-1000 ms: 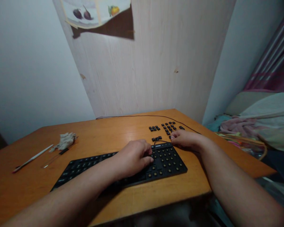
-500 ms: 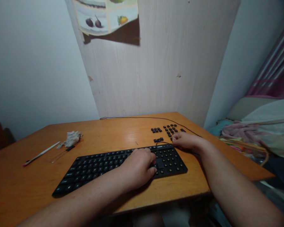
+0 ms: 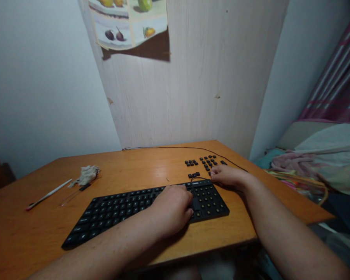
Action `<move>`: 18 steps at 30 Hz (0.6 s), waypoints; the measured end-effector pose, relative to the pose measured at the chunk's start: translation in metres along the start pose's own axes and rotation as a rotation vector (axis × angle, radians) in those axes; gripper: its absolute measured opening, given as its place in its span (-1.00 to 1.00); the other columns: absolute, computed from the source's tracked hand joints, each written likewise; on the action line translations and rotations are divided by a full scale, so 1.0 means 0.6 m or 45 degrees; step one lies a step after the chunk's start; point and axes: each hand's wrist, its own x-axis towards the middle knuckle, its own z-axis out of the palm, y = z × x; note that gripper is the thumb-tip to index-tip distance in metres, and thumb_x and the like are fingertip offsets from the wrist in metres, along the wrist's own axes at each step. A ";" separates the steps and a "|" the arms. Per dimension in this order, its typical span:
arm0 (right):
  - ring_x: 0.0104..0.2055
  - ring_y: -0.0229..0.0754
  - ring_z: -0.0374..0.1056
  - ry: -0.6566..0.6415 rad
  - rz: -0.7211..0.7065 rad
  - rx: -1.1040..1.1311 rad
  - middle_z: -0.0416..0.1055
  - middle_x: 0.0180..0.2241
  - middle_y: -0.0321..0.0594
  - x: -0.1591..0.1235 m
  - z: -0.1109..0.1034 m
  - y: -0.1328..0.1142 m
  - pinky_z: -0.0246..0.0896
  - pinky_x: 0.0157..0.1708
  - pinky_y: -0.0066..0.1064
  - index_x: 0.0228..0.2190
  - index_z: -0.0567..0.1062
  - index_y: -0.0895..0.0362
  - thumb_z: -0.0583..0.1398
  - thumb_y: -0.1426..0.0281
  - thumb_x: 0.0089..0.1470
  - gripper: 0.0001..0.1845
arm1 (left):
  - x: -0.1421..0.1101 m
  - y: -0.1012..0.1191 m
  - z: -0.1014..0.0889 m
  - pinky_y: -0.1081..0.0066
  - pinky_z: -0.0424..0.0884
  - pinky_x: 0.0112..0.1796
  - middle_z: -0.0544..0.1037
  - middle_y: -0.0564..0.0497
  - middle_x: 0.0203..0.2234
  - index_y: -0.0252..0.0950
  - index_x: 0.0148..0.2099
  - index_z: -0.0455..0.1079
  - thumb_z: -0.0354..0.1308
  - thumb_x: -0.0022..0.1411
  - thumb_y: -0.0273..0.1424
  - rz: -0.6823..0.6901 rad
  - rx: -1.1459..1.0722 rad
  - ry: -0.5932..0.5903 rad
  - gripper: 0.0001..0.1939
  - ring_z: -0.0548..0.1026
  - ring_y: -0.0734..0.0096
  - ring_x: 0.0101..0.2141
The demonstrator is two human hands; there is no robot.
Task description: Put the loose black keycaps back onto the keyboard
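A black keyboard (image 3: 116, 212) lies slanted on the desk; the number pad and nearby keys at its right end show bare switch posts without caps. My left hand (image 3: 175, 204) rests over it, fingers curled and thumb drawn in beside the stripped part; what the fingertips grip is hidden. Off the keyboard's back right corner, my right hand (image 3: 226, 175) is closed in a pinch on the desk. Its fingertips are beside the loose black keycaps (image 3: 207, 163), which sit in small groups; whether one is between the fingers I cannot make out.
On the left lie a white brush-like stick (image 3: 51, 193), a crumpled pale cloth (image 3: 88, 175) and a thin tool with a black end (image 3: 84, 187). A black cable (image 3: 175, 147) runs along the desk's back. Bedding (image 3: 323, 149) is beyond the right edge.
The view has shifted slightly. My left fingers have turned in a little, covering the dark piece seen earlier by the thumb. My right hand stays by the keycaps.
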 end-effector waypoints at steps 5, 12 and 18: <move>-0.66 -0.37 0.05 0.014 -0.017 -0.029 0.20 -0.65 -0.43 0.002 0.000 0.001 -0.15 -0.64 -0.50 -0.50 0.30 0.10 0.18 0.44 -0.06 -0.89 | 0.002 0.004 -0.002 0.30 0.37 -0.26 0.55 -0.09 -0.31 -0.24 -0.39 0.46 0.15 0.13 -0.35 -0.028 0.029 -0.025 -0.88 0.49 0.22 -0.31; -0.61 -0.37 0.04 0.110 -0.074 -0.061 0.16 -0.63 -0.43 -0.018 0.000 -0.020 -0.17 -0.62 -0.49 -0.52 0.27 0.10 0.19 0.44 -0.04 -0.86 | 0.003 0.000 -0.001 0.33 0.35 -0.30 0.55 -0.07 -0.33 -0.24 -0.42 0.42 0.17 0.10 -0.37 -0.042 -0.023 -0.030 -0.92 0.48 0.27 -0.35; -0.47 -0.33 0.12 0.110 -0.477 -0.024 0.22 -0.53 -0.38 -0.051 0.008 -0.081 -0.04 -0.50 -0.50 -0.52 0.32 0.13 0.21 0.45 -0.04 -0.88 | -0.001 -0.004 0.002 0.33 0.33 -0.32 0.55 -0.06 -0.33 -0.23 -0.42 0.40 0.16 0.10 -0.35 -0.048 -0.051 -0.011 -0.91 0.47 0.26 -0.35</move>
